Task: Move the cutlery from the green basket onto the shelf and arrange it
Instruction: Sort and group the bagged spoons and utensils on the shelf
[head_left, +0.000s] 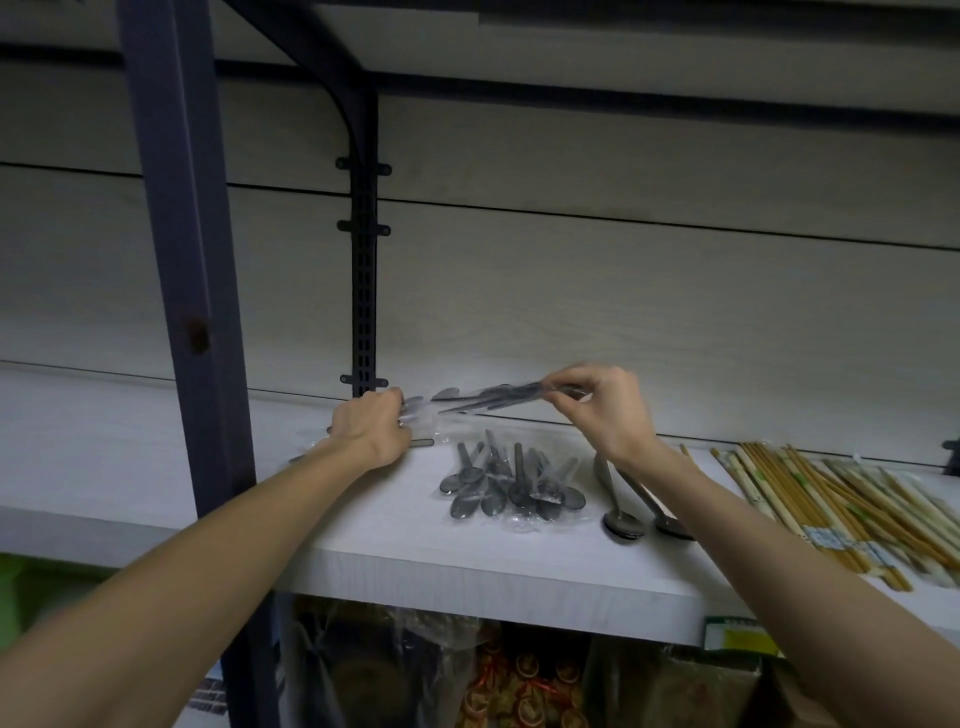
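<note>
On the pale grey shelf (395, 525), right hand (602, 410) pinches a clear-wrapped dark spoon bundle (493, 399); at nine o'clock, left hand (371, 426) grips its other end.

A pale wood-grain wall panel (623, 156) is seen behind the fingers, crossed by a dark slotted upright (363, 291); a blue-grey post (182, 234) stands left.

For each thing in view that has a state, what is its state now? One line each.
left hand: grips one end of the wrapped cutlery pack
right hand: pinches the pack's other end
wrapped cutlery pack: held lifted above the shelf
shelf: holds cutlery
bag of spoons: lying flat, sealed in plastic
two loose spoons: lying, bowls toward the front edge
chopsticks: lying in a heap
</note>
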